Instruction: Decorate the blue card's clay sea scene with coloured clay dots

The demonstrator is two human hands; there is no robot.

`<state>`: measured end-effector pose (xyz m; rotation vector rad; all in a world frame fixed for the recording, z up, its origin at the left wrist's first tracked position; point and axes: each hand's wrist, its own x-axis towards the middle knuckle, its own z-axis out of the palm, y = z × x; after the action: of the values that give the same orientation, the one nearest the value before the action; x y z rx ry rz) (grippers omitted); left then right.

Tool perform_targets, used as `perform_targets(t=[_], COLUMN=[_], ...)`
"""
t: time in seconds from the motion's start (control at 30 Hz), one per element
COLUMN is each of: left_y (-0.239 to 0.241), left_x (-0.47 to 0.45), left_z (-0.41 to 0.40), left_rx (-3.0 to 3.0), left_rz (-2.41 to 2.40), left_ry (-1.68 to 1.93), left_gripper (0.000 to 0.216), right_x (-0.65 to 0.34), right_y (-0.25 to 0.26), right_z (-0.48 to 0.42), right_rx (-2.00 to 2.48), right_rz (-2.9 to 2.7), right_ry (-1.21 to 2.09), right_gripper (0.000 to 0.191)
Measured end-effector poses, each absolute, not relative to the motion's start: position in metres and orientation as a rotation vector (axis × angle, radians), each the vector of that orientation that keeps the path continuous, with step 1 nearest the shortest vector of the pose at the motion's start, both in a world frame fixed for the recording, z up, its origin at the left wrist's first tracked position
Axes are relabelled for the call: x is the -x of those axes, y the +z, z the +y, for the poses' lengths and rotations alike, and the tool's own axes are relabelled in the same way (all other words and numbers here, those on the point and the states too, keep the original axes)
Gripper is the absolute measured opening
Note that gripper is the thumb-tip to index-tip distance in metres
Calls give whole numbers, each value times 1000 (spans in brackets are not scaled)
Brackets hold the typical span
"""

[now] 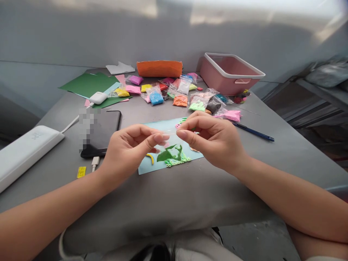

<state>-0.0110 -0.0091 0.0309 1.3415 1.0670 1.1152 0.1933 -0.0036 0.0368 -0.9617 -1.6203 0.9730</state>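
My left hand [130, 144] and right hand [213, 137] each pinch an end of a clear plastic piece [171, 132] above the light-blue card [145, 168]. Beyond the card lie colourful packets [156, 98]; to its right, a dark-blue pen [255, 132].

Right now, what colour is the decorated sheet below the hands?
The decorated sheet is light blue; head view.

A smooth grey table [168, 195] carries a light-blue rectangular sheet [145, 167], small clear packets of coloured material [157, 98], a pink box with white rim [220, 80], a slim dark-blue pen [255, 133] and a flat black phone [108, 127].
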Motion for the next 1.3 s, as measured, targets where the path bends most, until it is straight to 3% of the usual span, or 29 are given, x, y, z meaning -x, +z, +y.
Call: perform_targets(t=[0.63, 0.8, 0.93, 1.13, 1.3], left_y=[21, 8, 3, -10, -9], left_x=[11, 18, 20, 23, 28], left_z=[-10, 1, 6, 7, 9], left_rx=[-1585, -1964, -2382, -2466, -2565], left_rz=[902, 1012, 1123, 1250, 1218], left_ry=[1090, 893, 539, 351, 199], left_gripper=[19, 48, 51, 73, 91], right_x=[-187, -201, -226, -281, -290], right_y=[41, 61, 59, 38, 34], right_z=[-9, 36, 107, 180, 174], right_rx=[903, 1092, 1339, 1521, 1372], right_rz=[-1776, -1529, -1368, -1436, -1410], right_ry=[922, 734, 537, 219, 229], right_gripper=[13, 12, 11, 32, 14])
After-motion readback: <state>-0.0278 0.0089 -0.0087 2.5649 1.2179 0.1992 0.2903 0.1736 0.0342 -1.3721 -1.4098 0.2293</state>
